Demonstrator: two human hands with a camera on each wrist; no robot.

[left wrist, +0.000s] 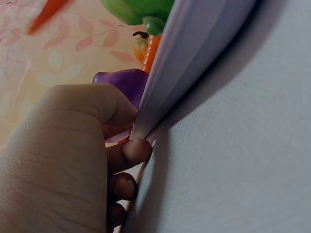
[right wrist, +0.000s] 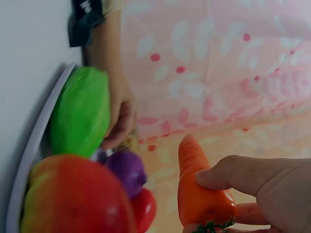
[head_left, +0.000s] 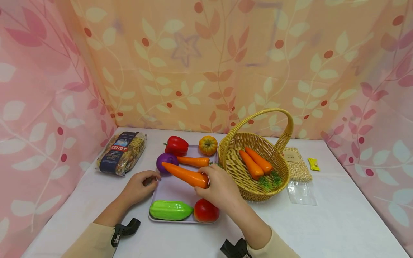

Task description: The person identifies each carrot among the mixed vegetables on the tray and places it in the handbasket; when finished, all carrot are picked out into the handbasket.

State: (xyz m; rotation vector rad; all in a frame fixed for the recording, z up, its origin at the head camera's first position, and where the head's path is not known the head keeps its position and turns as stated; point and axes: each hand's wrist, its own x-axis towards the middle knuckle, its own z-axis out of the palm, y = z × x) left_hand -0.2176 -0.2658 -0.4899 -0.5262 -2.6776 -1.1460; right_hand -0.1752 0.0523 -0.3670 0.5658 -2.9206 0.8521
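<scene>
Right hand [head_left: 223, 187] holds a carrot [head_left: 184, 174] above the tray [head_left: 175, 191]; left hand [head_left: 142, 187] pinches its rim at nine o'clock. Inside, red fruit [head_left: 205, 210] lies at five, green vegetable [head_left: 171, 210] at seven.

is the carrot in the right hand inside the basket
No, the right hand holds that carrot above the tray, while two other carrots lie in the basket.

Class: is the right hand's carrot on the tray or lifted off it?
Lifted off: in the right wrist view, the right hand holds the carrot before the curtain, apart from the tray.
</scene>
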